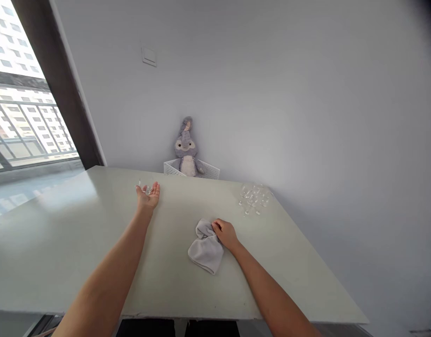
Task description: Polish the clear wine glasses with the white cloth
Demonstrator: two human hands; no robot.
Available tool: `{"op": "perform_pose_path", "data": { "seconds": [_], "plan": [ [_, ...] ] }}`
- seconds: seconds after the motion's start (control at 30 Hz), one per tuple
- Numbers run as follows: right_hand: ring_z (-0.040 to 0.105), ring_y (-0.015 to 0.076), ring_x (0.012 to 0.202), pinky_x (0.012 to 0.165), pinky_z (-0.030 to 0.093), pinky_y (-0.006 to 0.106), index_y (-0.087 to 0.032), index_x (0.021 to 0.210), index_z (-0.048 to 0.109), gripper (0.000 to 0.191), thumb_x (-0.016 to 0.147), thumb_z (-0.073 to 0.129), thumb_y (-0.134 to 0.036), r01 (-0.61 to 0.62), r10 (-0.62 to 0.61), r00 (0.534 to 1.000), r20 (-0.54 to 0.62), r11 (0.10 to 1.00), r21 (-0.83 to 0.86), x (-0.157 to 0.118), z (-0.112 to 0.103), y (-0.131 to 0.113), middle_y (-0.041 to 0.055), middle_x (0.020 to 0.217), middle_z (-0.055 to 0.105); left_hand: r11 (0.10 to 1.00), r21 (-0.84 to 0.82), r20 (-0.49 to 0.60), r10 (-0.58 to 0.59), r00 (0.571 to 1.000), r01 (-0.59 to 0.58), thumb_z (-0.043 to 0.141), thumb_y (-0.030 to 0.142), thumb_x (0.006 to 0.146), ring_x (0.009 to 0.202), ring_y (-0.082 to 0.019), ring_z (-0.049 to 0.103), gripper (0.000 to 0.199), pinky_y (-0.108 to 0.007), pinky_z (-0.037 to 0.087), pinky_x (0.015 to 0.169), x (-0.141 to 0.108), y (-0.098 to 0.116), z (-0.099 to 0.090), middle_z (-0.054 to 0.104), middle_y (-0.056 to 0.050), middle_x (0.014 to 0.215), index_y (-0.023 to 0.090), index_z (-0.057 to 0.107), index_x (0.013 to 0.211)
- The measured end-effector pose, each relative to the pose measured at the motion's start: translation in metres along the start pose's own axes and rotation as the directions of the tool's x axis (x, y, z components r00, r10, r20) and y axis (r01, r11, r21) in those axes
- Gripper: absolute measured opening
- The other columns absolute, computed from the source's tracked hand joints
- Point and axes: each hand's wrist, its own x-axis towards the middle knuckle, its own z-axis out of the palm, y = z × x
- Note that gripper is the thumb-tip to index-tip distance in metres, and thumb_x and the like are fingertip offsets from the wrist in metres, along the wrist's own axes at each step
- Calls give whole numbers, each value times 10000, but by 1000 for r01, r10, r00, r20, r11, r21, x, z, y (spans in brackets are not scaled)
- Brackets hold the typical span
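Observation:
My left hand (148, 197) reaches far out over the left part of the table, palm up, its fingers stretched and spread. A small clear glass piece (148, 190) shows between its thumb and fingers; whether it rests on the hand or on the table behind is hard to tell. Another thin clear bit (140, 182) shows just beyond the thumb. Nearer to me, my right hand (225, 232) is closed on the right edge of a crumpled light grey cloth (206, 252), which lies on the table.
Several clear, rounded glass pieces (254, 195) cluster at the table's far right. Behind the far edge, a grey plush toy (186, 147) sits in a white perforated basket (212, 172) against the wall. The pale table (173, 290) ends just before my legs. A window is at left.

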Motion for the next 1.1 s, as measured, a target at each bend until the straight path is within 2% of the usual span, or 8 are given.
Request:
{"op": "perform_pose_path", "data": {
  "seconds": [0.2,0.33,0.5,0.6,0.7,0.8,1.0,1.1],
  "plan": [
    [447,124,485,487,250,244,-199,552,521,426,835,369,-480,-221,204,972,-115,962,-163,-4,-7,3,11,523,533,971,206,170,-154,973,117,497,375,792,928,-192,596,237,-294,525,718,-55,-38,13,534,-118,997,182,441,919],
    [461,128,552,505,251,246,-198,593,528,333,745,514,-494,-172,166,985,-46,968,-181,-14,-1,-7,22,625,554,922,323,224,-295,929,215,545,361,766,888,-191,613,252,-303,515,734,-92,-76,11,591,-92,895,179,472,925],
    [441,114,548,515,294,231,-183,627,514,217,666,607,-376,-190,187,982,38,945,267,-18,8,-26,-17,609,510,881,390,248,-379,891,266,551,381,768,870,-179,620,293,-303,496,764,-111,-106,-8,621,-72,867,199,474,983],
    [472,122,519,489,337,236,-181,769,540,243,708,567,-414,-276,288,950,120,600,751,-14,-3,-28,-21,612,544,874,403,282,-402,871,272,549,410,767,889,-175,616,323,-318,479,802,-112,-111,-20,625,-58,889,226,467,1020],
    [527,148,542,484,381,253,-182,891,550,303,709,582,-423,-288,375,908,188,231,929,-11,-20,-23,11,688,600,867,434,330,-406,852,246,540,436,769,927,-174,603,335,-341,458,846,-112,-110,-28,624,-46,922,239,473,1030],
    [512,140,506,475,396,257,-185,843,562,285,655,645,-383,-286,495,847,196,111,952,-12,-33,-17,0,653,588,866,454,372,-397,839,209,545,433,768,963,-173,589,327,-347,440,871,-114,-109,-30,619,-44,964,244,475,1025],
    [385,85,453,421,333,207,-202,708,481,218,679,609,-376,-113,665,718,-207,404,908,-9,-47,-33,-64,540,434,881,469,405,-279,871,64,594,358,754,943,-176,597,335,-351,449,838,-117,-115,-30,602,-22,989,272,451,1044],
    [364,82,460,414,327,201,-200,758,496,202,697,581,-373,-143,585,768,-261,553,821,-1,-45,-56,-63,544,410,870,492,409,-254,877,22,622,341,732,951,-181,592,367,-352,448,836,-121,-118,-30,595,-25,1001,268,451,1048]
  ]
}}
